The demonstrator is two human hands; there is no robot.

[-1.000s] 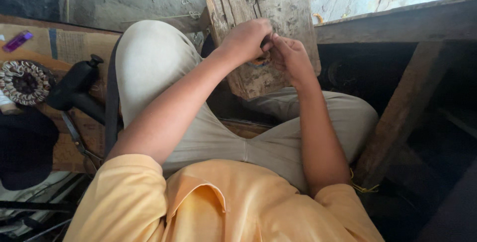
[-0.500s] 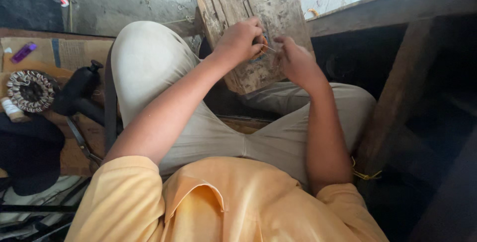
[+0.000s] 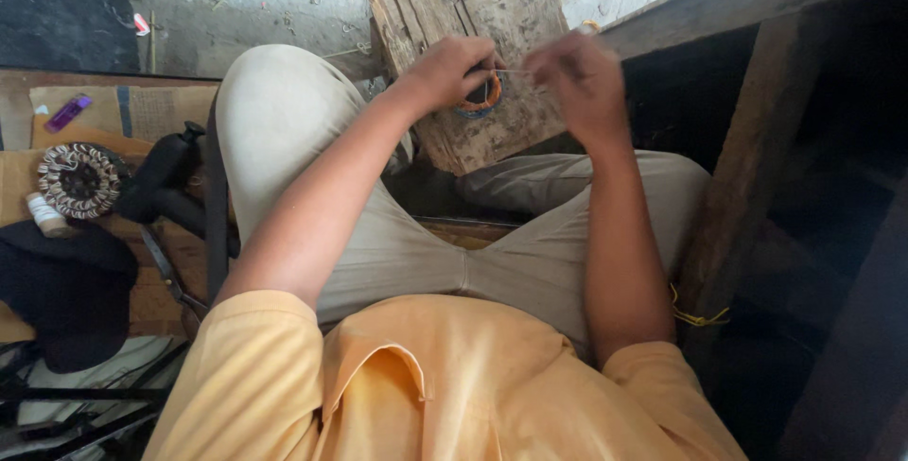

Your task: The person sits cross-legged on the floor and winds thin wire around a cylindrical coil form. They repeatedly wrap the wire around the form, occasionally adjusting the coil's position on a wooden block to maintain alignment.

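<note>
The left hand (image 3: 454, 69) holds one small orange ring (image 3: 480, 100) with closed fingers, just above the worn wooden board (image 3: 445, 7) that leans between the knees. One thin wire (image 3: 511, 70) runs from the ring to the right hand (image 3: 577, 73), whose fingers seem pinched on it; this hand is blurred. The left fingers hide most of the ring.

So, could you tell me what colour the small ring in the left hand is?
Orange, the ring, seen in the head view.
</note>
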